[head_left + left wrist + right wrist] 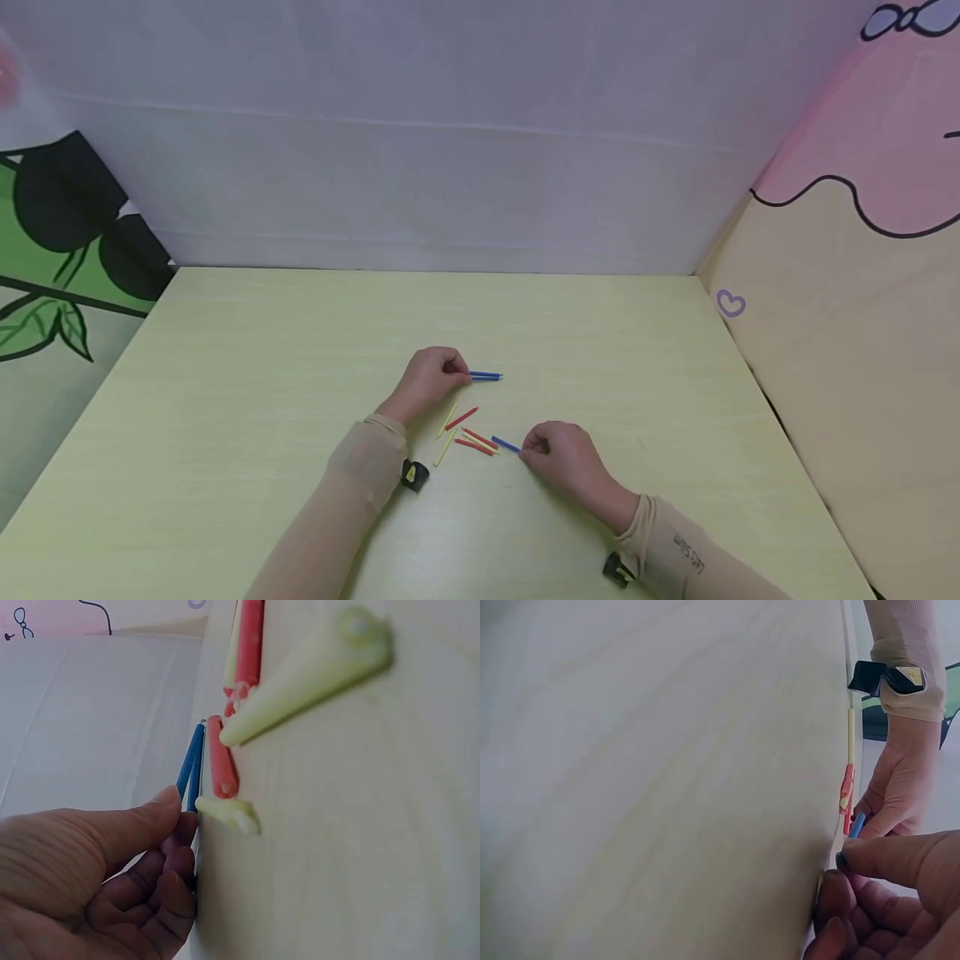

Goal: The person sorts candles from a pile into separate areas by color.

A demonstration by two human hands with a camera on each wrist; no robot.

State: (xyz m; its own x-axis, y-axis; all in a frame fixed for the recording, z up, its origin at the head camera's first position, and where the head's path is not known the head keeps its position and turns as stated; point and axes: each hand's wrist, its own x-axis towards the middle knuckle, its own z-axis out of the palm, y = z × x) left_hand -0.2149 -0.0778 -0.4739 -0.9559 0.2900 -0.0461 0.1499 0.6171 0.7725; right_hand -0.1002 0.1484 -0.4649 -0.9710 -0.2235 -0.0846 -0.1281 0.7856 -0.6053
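My left hand [429, 382] is at mid-table, thumb and fingertip pinching a thin blue stick [191, 759]. A second blue stick [195, 780] lies close against that one, its near end hidden behind the fingers. Lower and to the right in the head view, my right hand [568, 457] pinches the end of another blue stick [506, 444], which points toward the loose sticks. Between the hands lie red sticks, one red stick [462, 418] set apart, and yellow sticks, one yellow stick [445, 448] lying nearest the left sleeve.
A red and a yellow stick [487, 447] overlap beside the right hand's blue stick. The pale wood table [225, 417] runs back to a whitish wall covering [450, 192]. Painted panels [840, 333] border both sides. A black wrist device [415, 475] hangs at the left cuff.
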